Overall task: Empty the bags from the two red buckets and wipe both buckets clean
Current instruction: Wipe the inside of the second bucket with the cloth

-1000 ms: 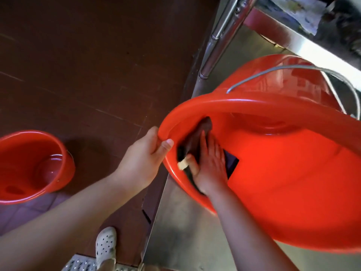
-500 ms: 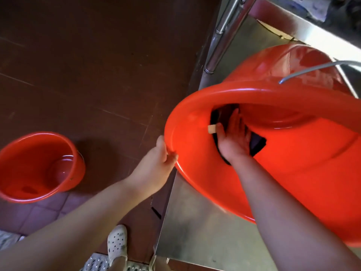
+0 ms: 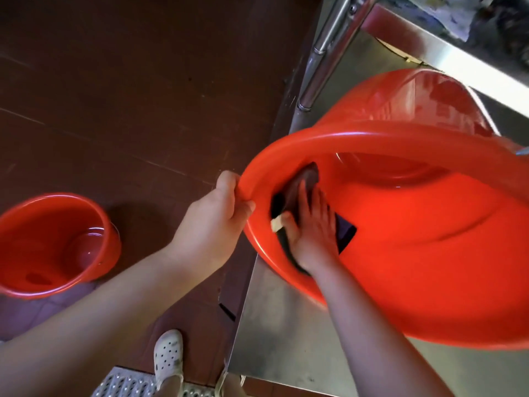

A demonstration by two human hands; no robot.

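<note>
A large red bucket (image 3: 429, 253) lies tilted on its side on a steel shelf (image 3: 286, 325), its mouth facing me. My left hand (image 3: 214, 222) grips its rim at the left edge, thumb inside. Inside the bucket, my right hand (image 3: 312, 227) presses a dark cloth (image 3: 347, 233) flat against the left inner wall, fingers straight; a pale bandage sits on the thumb. A second red bucket (image 3: 51, 247) stands upright on the floor at the left, with nothing visible inside it.
A steel table leg (image 3: 326, 50) rises just behind the tilted bucket, with a steel edge (image 3: 458, 64) at top right. Dark brown tiled floor (image 3: 143, 96) spreads left. My white shoe (image 3: 168, 356) stands near a perforated metal mat (image 3: 128, 385) at the bottom.
My right hand slid the cloth up the inner wall and back down toward the rim. My left hand shifted its grip slightly along the rim. The floor bucket stayed put.
</note>
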